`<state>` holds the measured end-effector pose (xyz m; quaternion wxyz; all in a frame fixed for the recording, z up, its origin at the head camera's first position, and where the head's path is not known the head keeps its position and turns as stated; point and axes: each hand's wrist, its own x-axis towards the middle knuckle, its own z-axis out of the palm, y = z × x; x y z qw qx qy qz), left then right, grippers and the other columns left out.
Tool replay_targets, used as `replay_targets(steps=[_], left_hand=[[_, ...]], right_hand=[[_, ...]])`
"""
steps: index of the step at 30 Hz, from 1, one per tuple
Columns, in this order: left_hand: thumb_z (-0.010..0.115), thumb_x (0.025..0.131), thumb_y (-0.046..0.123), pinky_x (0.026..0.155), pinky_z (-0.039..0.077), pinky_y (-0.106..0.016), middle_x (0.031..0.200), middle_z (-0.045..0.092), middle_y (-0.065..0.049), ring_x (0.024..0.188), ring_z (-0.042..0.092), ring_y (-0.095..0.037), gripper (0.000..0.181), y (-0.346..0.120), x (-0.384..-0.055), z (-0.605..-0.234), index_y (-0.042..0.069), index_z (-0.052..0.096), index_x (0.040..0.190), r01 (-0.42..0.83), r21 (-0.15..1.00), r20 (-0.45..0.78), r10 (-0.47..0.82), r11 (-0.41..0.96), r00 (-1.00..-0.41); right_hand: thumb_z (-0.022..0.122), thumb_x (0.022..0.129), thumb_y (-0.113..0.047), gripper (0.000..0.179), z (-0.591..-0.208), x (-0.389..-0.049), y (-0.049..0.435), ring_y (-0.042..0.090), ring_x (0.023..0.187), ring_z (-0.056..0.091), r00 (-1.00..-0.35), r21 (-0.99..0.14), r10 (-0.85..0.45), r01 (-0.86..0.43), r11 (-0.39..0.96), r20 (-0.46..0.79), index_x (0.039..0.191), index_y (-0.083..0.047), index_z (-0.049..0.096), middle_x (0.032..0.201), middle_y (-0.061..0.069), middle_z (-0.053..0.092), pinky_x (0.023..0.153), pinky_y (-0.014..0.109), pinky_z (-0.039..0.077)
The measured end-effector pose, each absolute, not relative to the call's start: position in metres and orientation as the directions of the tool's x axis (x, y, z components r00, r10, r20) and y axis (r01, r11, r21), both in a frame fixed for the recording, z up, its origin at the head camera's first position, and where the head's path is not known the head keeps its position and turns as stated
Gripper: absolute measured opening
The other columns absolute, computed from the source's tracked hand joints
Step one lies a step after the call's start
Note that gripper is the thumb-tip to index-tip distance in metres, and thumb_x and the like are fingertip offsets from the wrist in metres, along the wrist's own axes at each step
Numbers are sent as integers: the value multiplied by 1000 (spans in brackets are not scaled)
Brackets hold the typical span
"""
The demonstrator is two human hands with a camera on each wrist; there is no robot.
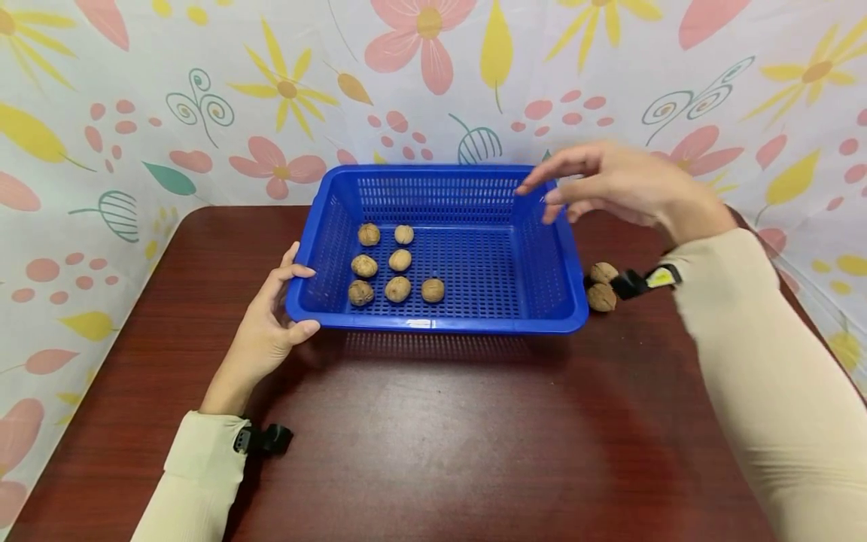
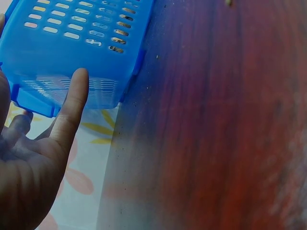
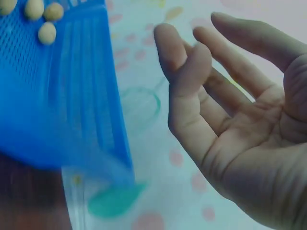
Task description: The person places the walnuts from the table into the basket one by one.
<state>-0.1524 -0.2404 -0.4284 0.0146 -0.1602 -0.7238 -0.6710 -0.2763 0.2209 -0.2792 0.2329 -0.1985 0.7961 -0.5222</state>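
Note:
A blue perforated plastic basket (image 1: 488, 325) stands on the table with several walnuts (image 1: 397, 289) in rows over the left part of its floor. My left hand (image 1: 260, 331) grips the basket's left end, fingertips over the rim and thumb at the near corner. In the left wrist view, one finger lies against the basket's outer wall (image 2: 53, 57). Above the far right corner hovers my right hand (image 1: 619, 181), fingers loosely bent and holding nothing; its empty palm shows in the right wrist view. Two walnuts (image 1: 601, 297) lie on the table beside the basket's right end.
The dark reddish-brown table (image 1: 420, 444) extends in front of the basket. A floral-print cloth (image 1: 433, 83) hangs behind it and along both sides. Black straps with small devices are around both sleeved wrists.

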Motion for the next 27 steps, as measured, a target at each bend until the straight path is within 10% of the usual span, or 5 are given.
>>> replay_targets(steps=[27], left_hand=[[79,90,0,100,54,-19,177,9,-1,154,24,-42,56,-241,-153,-432,11,54,139,280,960,273,223,1,-936]], right_hand=[[55,101,11,43,-416,-237,368,17,84,74,-857,-976,-493,50,211,-150,143,4,57,118,2,78,66,28,59]])
